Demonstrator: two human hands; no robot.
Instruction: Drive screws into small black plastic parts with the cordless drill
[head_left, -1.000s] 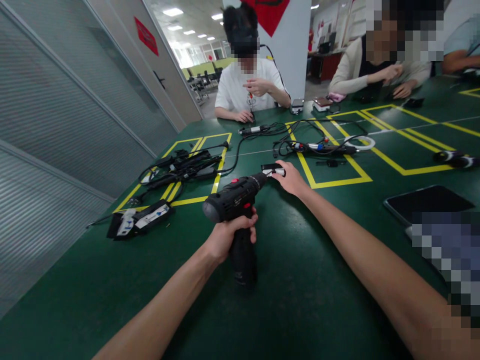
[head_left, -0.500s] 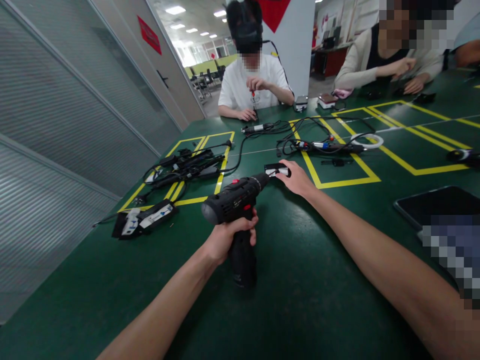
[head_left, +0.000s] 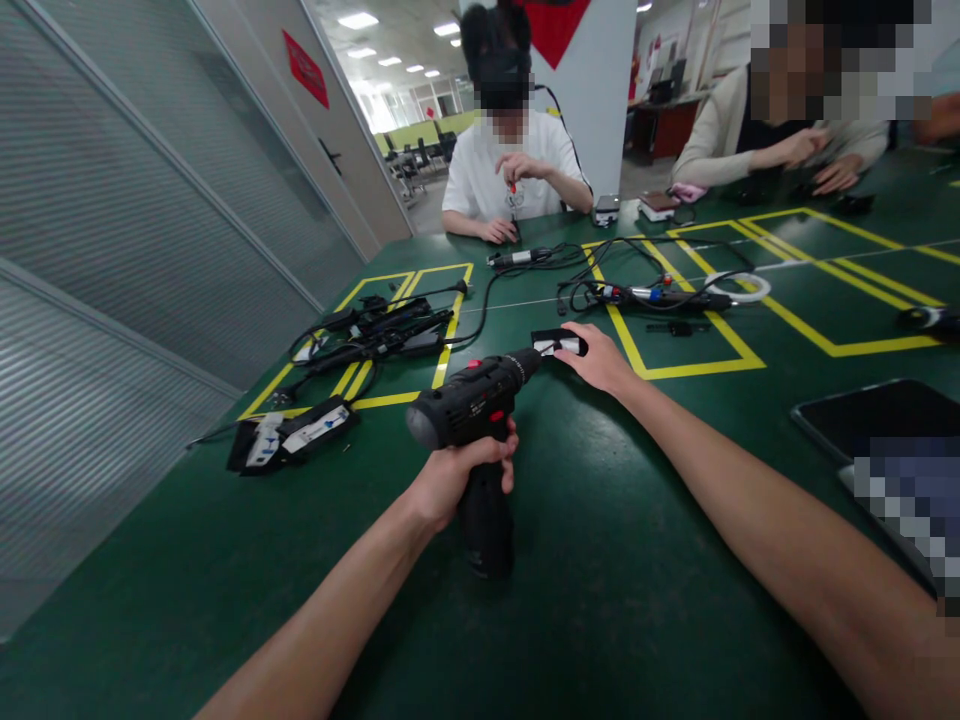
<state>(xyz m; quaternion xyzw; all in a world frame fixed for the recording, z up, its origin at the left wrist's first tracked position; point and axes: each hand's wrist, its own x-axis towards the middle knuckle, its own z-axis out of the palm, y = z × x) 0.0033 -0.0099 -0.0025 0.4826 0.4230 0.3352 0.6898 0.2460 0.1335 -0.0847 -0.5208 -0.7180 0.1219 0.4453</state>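
My left hand (head_left: 461, 475) is wrapped round the grip of a black cordless drill (head_left: 480, 400) with red buttons. Its chuck points away from me and to the right, and a thin bit reaches a small black block with a white label (head_left: 556, 346). Whether the bit touches a screw there is too small to tell. My right hand (head_left: 596, 358) grips the right end of that block between thumb and fingers, low at the green table top (head_left: 637, 560).
Black adapters and cables (head_left: 382, 330) lie tangled at left, beside labelled black parts (head_left: 300, 435). Cabled electric screwdrivers (head_left: 660, 297) and a white ring (head_left: 739, 288) lie farther right. A tablet-like device (head_left: 877, 420) is at right. Two people (head_left: 514, 170) sit across the table.
The whole view has shifted slightly. Both hands keep their hold, and the drill and block stay in the same position relative to each other.
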